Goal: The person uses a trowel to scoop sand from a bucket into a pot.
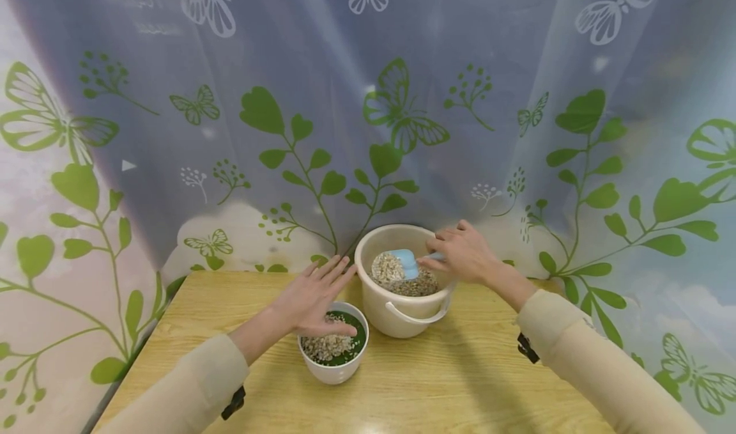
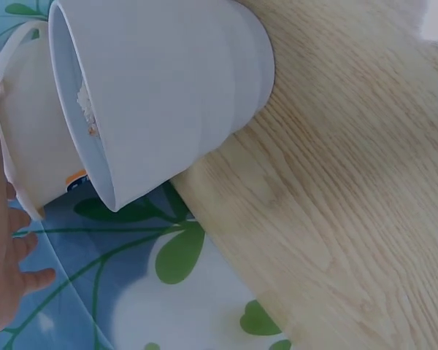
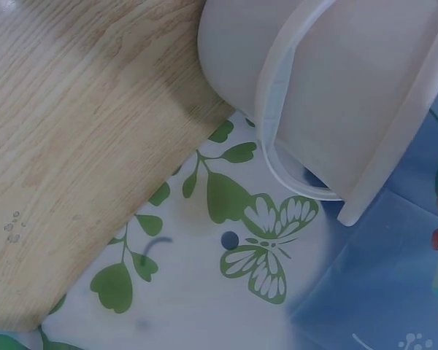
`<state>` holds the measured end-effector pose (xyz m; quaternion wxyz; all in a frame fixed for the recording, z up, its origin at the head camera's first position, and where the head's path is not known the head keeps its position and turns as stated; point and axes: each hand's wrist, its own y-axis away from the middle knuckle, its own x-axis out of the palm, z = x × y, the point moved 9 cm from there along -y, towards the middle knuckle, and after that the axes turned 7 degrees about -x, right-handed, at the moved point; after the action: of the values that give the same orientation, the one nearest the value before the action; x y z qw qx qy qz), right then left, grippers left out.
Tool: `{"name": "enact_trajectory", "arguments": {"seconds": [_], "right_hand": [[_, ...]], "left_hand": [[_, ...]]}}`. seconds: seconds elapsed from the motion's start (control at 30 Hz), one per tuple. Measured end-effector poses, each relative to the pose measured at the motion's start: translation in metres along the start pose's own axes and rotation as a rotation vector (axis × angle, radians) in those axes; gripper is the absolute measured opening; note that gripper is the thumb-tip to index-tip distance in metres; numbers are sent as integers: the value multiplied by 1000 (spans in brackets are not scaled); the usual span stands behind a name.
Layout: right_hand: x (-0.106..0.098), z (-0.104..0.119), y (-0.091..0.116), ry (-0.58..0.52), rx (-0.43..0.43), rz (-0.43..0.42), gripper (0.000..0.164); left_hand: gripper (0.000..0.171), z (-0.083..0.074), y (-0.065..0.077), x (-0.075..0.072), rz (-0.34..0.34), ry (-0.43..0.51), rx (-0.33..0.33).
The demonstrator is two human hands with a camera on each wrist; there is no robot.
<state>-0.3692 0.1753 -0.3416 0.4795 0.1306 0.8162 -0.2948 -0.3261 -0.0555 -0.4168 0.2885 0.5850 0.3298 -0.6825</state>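
Note:
In the head view my right hand (image 1: 464, 252) grips the handle of a light blue scoop (image 1: 408, 264) over the cream bucket (image 1: 397, 316). Pale, coarse grains (image 1: 386, 269) are heaped in the scoop, and more of the same kind, partly darker, lie in the bucket below. My left hand (image 1: 305, 300) is spread with straight fingers above the small white pot (image 1: 335, 375), its fingertips close to the bucket's rim. Similar grains cover part of the green surface inside the pot; the hand hides some of its rim. The left wrist view shows the pot's white side (image 2: 160, 80).
Pot and bucket stand side by side on a wooden table (image 1: 425, 383), the bucket farther back. Its white handle (image 1: 420, 319) hangs down at the front. A curtain (image 1: 310, 185) printed with leaves and butterflies rises behind the table's back edge.

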Motion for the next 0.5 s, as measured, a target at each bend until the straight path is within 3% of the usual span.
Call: {"name": "enact_trajectory", "arguments": {"seconds": [0.5], "right_hand": [[-14,11,-3,-33,-2,0,30]], "left_hand": [[116,6,27,6,-39,20,2]]}}
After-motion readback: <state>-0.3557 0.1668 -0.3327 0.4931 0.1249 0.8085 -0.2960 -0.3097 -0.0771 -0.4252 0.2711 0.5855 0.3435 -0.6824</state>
